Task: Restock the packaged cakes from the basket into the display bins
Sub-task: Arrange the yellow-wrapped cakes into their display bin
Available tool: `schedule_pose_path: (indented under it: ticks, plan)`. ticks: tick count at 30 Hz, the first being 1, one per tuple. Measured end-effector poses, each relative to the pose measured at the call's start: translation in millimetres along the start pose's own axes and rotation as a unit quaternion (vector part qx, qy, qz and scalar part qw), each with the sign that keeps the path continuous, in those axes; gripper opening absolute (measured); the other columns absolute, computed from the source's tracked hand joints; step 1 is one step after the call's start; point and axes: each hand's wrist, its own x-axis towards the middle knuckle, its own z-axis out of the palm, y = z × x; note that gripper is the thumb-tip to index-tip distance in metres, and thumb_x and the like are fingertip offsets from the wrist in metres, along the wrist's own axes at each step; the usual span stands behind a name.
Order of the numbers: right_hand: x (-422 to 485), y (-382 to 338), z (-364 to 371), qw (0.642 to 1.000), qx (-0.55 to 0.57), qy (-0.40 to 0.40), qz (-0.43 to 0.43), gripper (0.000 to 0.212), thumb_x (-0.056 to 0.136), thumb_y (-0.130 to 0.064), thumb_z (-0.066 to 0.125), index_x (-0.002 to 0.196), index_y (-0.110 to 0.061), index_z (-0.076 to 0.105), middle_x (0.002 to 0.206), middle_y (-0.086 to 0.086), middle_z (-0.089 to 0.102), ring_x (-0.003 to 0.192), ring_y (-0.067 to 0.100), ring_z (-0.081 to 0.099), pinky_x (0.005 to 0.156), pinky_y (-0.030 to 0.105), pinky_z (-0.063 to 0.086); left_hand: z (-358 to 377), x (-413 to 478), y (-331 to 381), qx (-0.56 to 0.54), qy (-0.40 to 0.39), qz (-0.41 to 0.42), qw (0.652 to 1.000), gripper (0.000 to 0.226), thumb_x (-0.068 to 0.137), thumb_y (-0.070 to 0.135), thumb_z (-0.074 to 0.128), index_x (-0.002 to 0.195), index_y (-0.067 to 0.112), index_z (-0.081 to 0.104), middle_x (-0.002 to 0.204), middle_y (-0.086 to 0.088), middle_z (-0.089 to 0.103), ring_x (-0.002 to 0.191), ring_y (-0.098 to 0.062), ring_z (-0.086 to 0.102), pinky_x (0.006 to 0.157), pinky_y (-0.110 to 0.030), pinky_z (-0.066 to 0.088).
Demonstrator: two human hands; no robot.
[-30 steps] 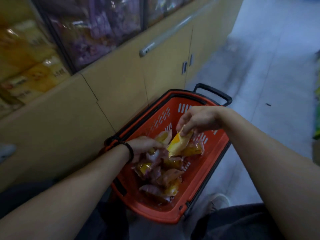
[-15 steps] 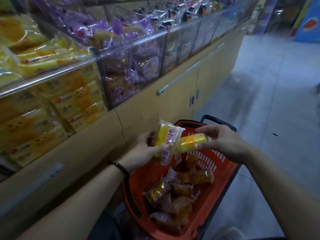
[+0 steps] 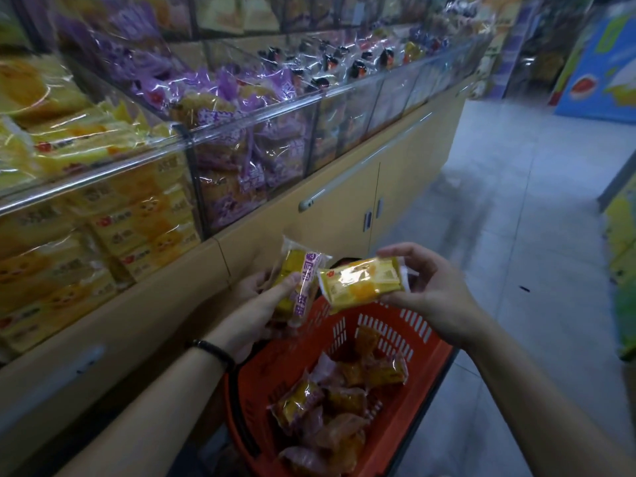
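Left hand [image 3: 256, 297] closed around a purple-labelled cake pack [image 3: 298, 287], thumb across its front, pack standing nearly upright. Right hand [image 3: 425, 287] pinches a yellow cake pack [image 3: 361, 282] by its right end, fingers above, thumb below; pack lies roughly level, its free end just beside the purple one.

Both packs hover above the far rim of the red basket [image 3: 430, 359], which sits below and between the hands. More wrapped cakes [image 3: 330, 407] lie loose in its bottom.

Up and left of the left hand: yellow-pack bin [image 3: 113, 215]. Directly beyond it: purple-pack bin [image 3: 247, 166].

Risks, as judged:
- Bins crossed. Each hand is nearer the wrong-looking side only slightly; a careless reach could mix yellow into purple.
- Slick film, end-only pinch on the yellow pack; it could slip and fall short of the bin's clear front wall.
- Bins look heaped; an added pack may slide off over the front edge.
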Motion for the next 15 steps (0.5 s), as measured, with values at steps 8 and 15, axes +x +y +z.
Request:
schedule_pose_path:
  ticks: [8, 15]
  plan:
    - [4, -3, 21, 0.999, 0.037, -0.017, -0.004, 0.084, 0.079, 0.009, 0.081, 0.149, -0.026, 0.051, 0.131, 0.009, 0.071, 0.117, 0.027, 0.072, 0.095, 0.047, 0.061, 3, 2, -5, -0.017, -0.051, -0.022, 0.998, 0.102, 0.062, 0.039, 0.100, 0.147, 0.018, 0.048, 0.128, -0.012, 0.071, 0.092, -0.028, 0.078, 0.063, -0.038, 0.060]
    - [8, -11, 25, 0.997, 0.065, 0.009, 0.037, 0.043, 0.091, -0.014, 0.075, 0.133, -0.017, 0.065, 0.116, 0.017, 0.074, 0.101, 0.035, 0.076, 0.081, 0.045, 0.064, -2, -15, 7, 0.013, -0.042, -0.008, 0.999, 0.108, 0.056, 0.039, 0.103, 0.148, 0.023, 0.047, 0.133, -0.012, 0.067, 0.099, -0.032, 0.077, 0.068, -0.044, 0.062]
